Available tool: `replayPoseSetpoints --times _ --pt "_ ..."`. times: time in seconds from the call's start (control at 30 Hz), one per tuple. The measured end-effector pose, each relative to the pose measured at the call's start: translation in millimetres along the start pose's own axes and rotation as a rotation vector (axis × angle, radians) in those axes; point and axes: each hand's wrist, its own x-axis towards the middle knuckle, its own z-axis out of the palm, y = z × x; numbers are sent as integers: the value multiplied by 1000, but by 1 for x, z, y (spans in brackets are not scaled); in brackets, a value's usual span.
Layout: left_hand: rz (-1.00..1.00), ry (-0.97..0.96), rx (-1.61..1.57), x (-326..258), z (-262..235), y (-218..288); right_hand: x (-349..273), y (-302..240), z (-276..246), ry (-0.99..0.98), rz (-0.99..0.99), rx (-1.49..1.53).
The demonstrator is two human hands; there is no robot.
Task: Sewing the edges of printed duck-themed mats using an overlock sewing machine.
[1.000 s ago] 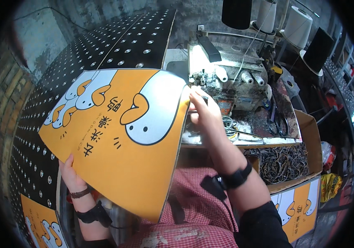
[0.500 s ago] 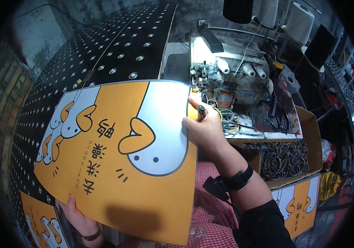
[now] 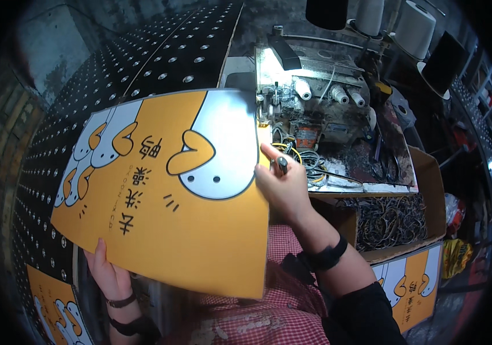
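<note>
I hold a large orange sheet (image 3: 165, 190) printed with white ducks: my left hand (image 3: 106, 271) grips its lower edge, my right hand (image 3: 280, 184) its right edge beside the sewing machine (image 3: 315, 109).

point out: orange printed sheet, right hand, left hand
orange printed sheet (image 3: 159, 230): head view, on the plain orange area in its lower middle.
right hand (image 3: 280, 187): head view, on the back of the hand at the sheet's right edge.
left hand (image 3: 108, 273): head view, on the palm under the sheet's lower left edge.
</note>
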Motion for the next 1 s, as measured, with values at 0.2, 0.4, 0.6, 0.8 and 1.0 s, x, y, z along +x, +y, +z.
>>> replayPoseSetpoints --times 0.2,0.4,0.6,0.8,1.0 --pt "-82 -56 -53 41 18 -14 -35 -5 -5 -19 -38 -3" --pt "-74 -118 -86 75 40 -27 -48 -13 -7 -48 9 81" --pt "-79 -105 -66 102 74 -39 -48 -11 -6 -14 0 168" --pt "-144 -85 -106 135 100 -56 -31 -13 -7 54 -51 94" --pt "-167 -75 -120 181 116 -78 6 6 -3 171 -170 -21"
